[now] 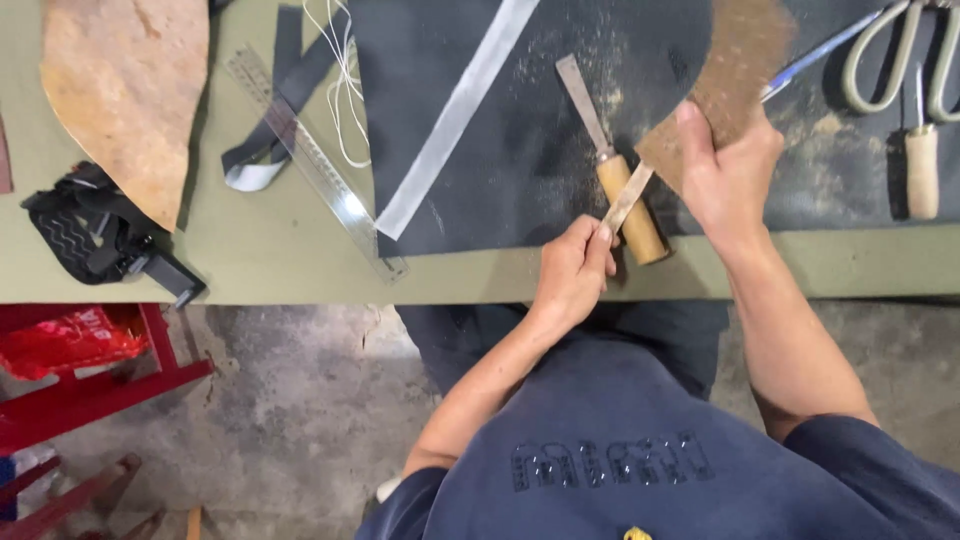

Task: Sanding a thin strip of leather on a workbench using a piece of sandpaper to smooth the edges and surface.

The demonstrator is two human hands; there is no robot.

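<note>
A rough brown leather piece (735,65), curved along one edge, is held up off the dark mat (520,130) by the right hand (725,165), whose fingers are closed around its lower edge with the thumb pressed flat on the face, apparently to keep it steady. A narrow pale strip (628,197), stiff and flat, is pinched between the thumb and fingertips of the left hand (572,270); its far end meets the lower corner of the leather piece, as though that edge were being worked. Pale dust is scattered over the mat just beyond this spot.

Directly beside the strip, a flat steel blade with a round wooden handle (612,160) lies on the mat, close enough to be reached. Further along the mat to the left of the leather piece, a long grey strip (455,115) lies diagonally, and past the mat's edge a metal ruler (315,160) rests on the olive-green table (250,260). To the right of the leather piece, pale-handled scissors (900,55) and a wooden-handled awl (922,165) are laid.
</note>
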